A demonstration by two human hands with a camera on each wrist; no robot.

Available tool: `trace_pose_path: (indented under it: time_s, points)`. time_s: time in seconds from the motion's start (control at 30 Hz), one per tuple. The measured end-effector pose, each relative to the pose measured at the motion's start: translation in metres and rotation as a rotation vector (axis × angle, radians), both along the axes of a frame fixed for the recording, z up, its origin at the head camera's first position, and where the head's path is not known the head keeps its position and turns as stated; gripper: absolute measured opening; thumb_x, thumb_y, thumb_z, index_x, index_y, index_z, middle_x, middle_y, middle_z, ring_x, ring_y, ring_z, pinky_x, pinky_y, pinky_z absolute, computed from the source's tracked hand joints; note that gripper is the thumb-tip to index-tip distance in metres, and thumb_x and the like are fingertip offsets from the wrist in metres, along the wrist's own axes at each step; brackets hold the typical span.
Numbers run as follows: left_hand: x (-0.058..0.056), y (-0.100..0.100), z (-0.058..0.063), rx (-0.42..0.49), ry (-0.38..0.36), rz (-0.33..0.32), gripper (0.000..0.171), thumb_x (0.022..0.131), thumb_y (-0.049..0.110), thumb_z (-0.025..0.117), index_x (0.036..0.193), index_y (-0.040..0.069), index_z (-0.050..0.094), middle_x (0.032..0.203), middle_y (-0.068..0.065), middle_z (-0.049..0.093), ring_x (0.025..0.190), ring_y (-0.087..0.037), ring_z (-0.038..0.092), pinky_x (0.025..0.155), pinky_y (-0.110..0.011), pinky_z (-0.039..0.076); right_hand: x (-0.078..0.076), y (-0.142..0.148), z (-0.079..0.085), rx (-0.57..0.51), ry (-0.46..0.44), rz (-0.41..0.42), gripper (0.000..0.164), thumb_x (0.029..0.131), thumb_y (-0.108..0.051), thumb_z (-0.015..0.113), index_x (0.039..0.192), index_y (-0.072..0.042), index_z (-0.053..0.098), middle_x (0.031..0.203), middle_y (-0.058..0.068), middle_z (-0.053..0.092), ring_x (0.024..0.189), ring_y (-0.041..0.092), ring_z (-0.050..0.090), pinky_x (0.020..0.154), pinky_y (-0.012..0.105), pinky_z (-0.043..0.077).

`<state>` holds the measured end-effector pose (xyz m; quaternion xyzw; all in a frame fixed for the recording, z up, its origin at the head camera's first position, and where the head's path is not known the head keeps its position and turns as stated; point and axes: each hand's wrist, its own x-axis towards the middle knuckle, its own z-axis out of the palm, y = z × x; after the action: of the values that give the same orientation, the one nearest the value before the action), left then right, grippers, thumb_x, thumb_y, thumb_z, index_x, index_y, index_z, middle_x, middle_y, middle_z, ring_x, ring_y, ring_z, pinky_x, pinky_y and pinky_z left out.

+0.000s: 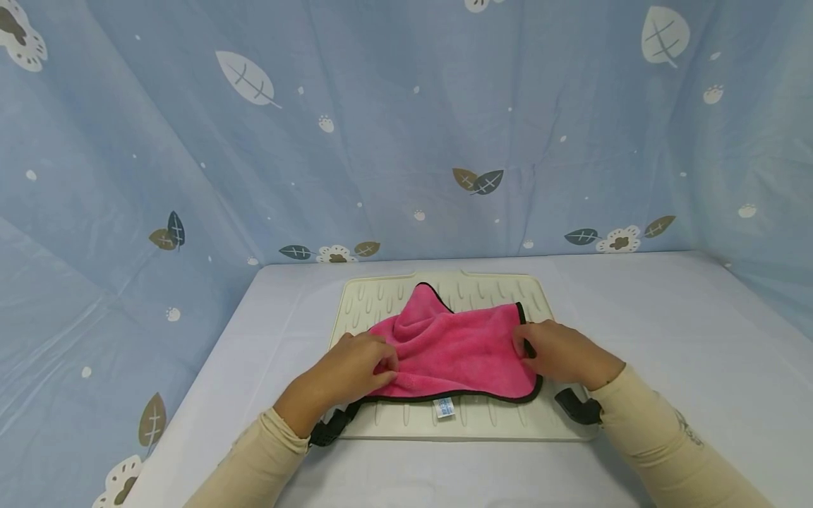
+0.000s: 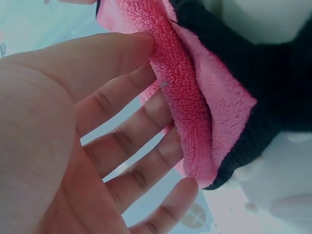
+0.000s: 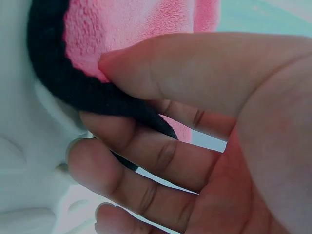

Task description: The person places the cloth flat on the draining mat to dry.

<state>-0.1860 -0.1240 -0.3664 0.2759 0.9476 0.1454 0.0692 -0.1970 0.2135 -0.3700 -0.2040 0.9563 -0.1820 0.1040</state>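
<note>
A pink plush towel (image 1: 457, 353) with black trim lies rumpled on a cream ridged drying mat (image 1: 508, 425). One of its corners points to the back, and a small white label (image 1: 443, 407) sticks out from the front edge. My left hand (image 1: 352, 367) pinches the towel's left part. In the left wrist view, the thumb presses a rolled fold of pink pile (image 2: 183, 107) against the fingers. At the right side, my right hand (image 1: 562, 349) pinches the trimmed edge. The right wrist view has the thumb on top of the black trim (image 3: 73, 92) and the fingers beneath.
The mat lies on a table with a white cloth (image 1: 667, 339). A blue patterned curtain (image 1: 406, 127) hangs behind it and along both sides. Black wrist mounts (image 1: 327, 429) sit beside both hands over the mat's front corners.
</note>
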Motion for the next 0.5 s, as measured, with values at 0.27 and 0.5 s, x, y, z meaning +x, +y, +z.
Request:
trace_pose_path:
  time_s: [0.27, 0.5]
  points:
    - [-0.0005, -0.0002, -0.0019, -0.011, -0.004, -0.027, 0.014, 0.087, 0.021, 0.074, 0.076, 0.027, 0.068, 0.076, 0.016, 0.055, 0.08, -0.006, 0.052, 0.097, -0.059, 0.042, 0.0039, 0.0007, 0.0018, 0.013, -0.011, 0.018, 0.023, 0.081, 0.004, 0.067, 0.076, -0.015, 0.055, 0.063, -0.004, 0.049, 0.06, 0.01, 0.047, 0.056, 0.026, 0.039]
    - [-0.0011, 0.0008, -0.0012, -0.007, 0.066, -0.025, 0.012, 0.087, 0.021, 0.073, 0.076, 0.026, 0.069, 0.073, 0.016, 0.057, 0.077, -0.006, 0.052, 0.086, -0.048, 0.042, 0.0064, -0.0005, 0.007, 0.018, 0.014, 0.017, 0.018, 0.083, -0.001, 0.068, 0.082, -0.014, 0.055, 0.064, -0.005, 0.049, 0.059, 0.009, 0.046, 0.056, 0.025, 0.039]
